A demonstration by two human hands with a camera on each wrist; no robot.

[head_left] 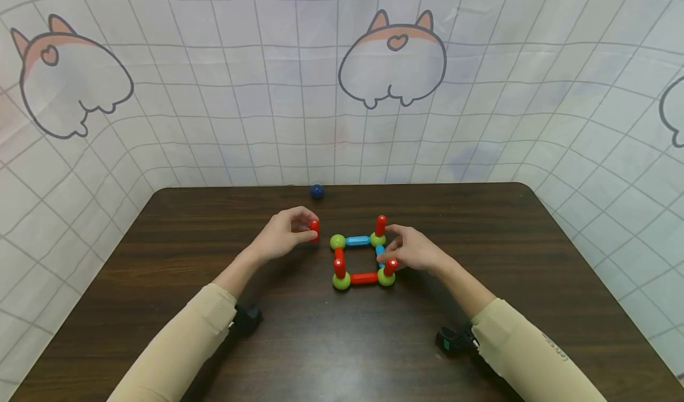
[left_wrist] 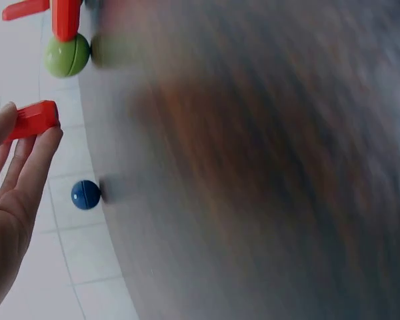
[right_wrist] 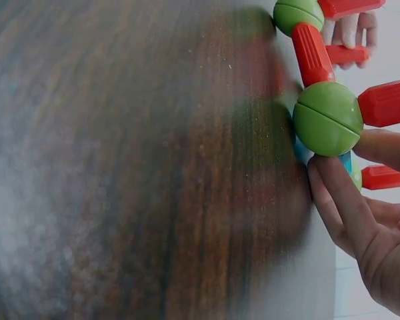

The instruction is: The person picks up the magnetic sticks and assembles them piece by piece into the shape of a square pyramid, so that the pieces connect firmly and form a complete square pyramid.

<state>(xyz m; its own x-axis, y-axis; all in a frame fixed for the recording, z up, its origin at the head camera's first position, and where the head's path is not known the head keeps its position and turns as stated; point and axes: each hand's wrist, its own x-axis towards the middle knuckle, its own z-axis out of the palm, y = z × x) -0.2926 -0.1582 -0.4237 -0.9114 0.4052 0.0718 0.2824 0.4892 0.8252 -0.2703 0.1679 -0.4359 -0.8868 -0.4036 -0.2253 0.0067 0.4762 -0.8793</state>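
My left hand (head_left: 284, 233) pinches a loose red rod (head_left: 314, 230) between thumb and fingers, held upright just left of a square frame of rods and balls. In the left wrist view this rod (left_wrist: 37, 120) sticks out past the fingertips. Green balls (head_left: 341, 281) form the frame's corners. Its back side is a blue rod (head_left: 358, 241), its front side a red rod (head_left: 364, 278). Red rods stand up from the back right, front left and front right balls; the back left ball (head_left: 338, 242) has a bare top. My right hand (head_left: 414, 249) grips the blue right side (head_left: 380, 255), fingers partly hiding it.
A dark blue ball (head_left: 317, 192) sits at the table's back edge, behind my left hand. The dark wooden table (head_left: 342, 342) ends at a white gridded curtain (head_left: 240, 93) with cartoon animals, which also runs along both sides.
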